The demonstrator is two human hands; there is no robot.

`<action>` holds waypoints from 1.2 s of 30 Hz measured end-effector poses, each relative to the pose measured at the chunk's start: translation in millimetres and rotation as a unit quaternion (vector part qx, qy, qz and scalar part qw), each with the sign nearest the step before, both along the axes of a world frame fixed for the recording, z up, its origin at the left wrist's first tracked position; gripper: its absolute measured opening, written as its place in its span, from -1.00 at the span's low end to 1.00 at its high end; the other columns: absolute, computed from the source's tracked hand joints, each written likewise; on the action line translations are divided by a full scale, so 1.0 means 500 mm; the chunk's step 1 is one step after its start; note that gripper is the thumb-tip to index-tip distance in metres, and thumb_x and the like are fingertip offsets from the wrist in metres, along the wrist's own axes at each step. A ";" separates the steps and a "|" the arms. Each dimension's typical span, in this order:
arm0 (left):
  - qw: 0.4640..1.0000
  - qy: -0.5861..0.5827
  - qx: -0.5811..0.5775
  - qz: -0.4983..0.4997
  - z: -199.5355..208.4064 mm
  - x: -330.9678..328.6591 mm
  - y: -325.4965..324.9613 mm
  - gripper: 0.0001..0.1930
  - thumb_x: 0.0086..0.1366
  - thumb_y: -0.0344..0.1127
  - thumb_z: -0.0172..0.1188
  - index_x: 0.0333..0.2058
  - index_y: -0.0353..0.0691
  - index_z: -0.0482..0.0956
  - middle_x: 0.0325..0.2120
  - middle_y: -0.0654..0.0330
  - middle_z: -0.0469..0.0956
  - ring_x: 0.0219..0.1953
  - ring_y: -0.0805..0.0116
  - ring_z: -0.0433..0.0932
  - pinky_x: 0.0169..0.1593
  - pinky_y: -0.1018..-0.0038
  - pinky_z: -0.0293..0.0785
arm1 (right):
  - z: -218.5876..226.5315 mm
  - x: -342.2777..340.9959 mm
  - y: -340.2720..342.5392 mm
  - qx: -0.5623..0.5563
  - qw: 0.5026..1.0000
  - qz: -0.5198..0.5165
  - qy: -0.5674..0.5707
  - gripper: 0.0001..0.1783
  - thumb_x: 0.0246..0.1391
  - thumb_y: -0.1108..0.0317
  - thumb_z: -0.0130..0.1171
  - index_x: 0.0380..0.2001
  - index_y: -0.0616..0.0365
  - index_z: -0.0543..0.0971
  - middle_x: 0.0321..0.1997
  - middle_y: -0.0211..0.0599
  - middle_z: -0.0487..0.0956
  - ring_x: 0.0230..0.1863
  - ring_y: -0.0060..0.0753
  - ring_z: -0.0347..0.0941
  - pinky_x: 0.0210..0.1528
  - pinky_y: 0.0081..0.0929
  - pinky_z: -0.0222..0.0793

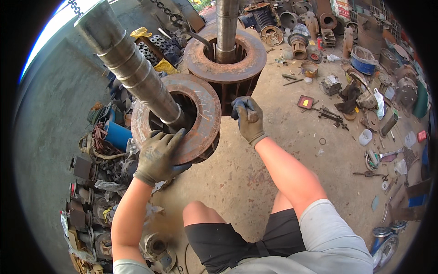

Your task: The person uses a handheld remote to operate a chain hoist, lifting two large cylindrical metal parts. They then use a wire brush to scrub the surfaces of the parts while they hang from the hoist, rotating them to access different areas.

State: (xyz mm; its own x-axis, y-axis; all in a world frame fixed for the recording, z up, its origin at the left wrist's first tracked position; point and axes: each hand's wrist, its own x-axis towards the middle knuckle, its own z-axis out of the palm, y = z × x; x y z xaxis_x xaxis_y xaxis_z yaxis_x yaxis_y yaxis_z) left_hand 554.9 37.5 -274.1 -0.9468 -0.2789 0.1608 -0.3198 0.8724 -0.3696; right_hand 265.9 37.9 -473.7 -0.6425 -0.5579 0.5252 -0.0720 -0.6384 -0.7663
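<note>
A thick stepped steel shaft (137,80) slants down into a rusty, ring-topped metal cylinder (207,118), which has chalk marks on its top face and slots in its side. My gloved left hand (157,157) lies on this cylinder's near rim, fingers spread over the top face and thumb along the outer edge. Behind it stands a similar rusty cylinder (248,59) with an upright shaft (226,32) in its bore. My gloved right hand (248,119) is closed beside that cylinder's side. A small brown end shows at its fist, but what it belongs to is hidden.
A chain with a hook (175,18) hangs over the far cylinder. Machine parts line the left wall beside a blue container (117,135). Across the concrete floor at right lie tools, a blue bucket (363,60), a white cup (365,136) and several castings.
</note>
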 end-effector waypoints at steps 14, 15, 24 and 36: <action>1.000 -0.003 -0.003 0.020 -0.004 -0.010 -0.010 0.04 -0.07 0.03 0.66 0.39 -0.32 0.53 -0.11 -0.02 0.70 -0.09 -0.13 0.65 0.16 0.02 0.53 | 0.023 0.000 -0.013 0.034 0.993 0.009 -0.110 -0.76 0.51 0.26 0.14 -0.20 0.20 0.62 -0.18 -0.24 0.74 -0.44 -0.52 0.56 -0.31 -0.44 0.54; 1.000 0.006 -0.004 0.016 -0.005 -0.012 -0.013 0.05 -0.07 0.03 0.66 0.40 -0.32 0.52 -0.10 -0.02 0.70 -0.09 -0.13 0.65 0.16 0.02 0.53 | 0.018 0.005 -0.018 -0.027 0.992 0.003 -0.125 -0.75 0.52 0.25 0.15 -0.20 0.20 0.62 -0.17 -0.25 0.73 -0.41 -0.53 0.54 -0.26 -0.42 0.55; 0.998 -0.024 -0.009 0.063 -0.012 -0.015 -0.017 0.08 0.03 0.18 0.64 0.47 -0.21 0.47 0.03 0.03 0.71 0.02 -0.05 0.67 0.28 0.04 0.51 | 0.000 -0.012 -0.057 -0.031 0.994 -0.062 0.086 -0.86 0.48 0.35 0.23 -0.17 0.20 0.60 -0.23 -0.26 0.66 -0.28 -0.41 0.55 -0.13 -0.40 0.53; 0.998 -0.023 -0.028 0.056 -0.013 -0.032 -0.025 0.06 0.04 0.16 0.63 0.45 -0.25 0.47 -0.04 -0.03 0.71 -0.01 -0.07 0.68 0.27 0.00 0.50 | 0.006 -0.014 -0.036 -0.048 0.983 -0.085 0.155 -0.85 0.30 0.51 0.32 -0.18 0.16 0.53 -0.22 -0.04 0.59 -0.19 0.23 0.58 -0.15 -0.04 0.53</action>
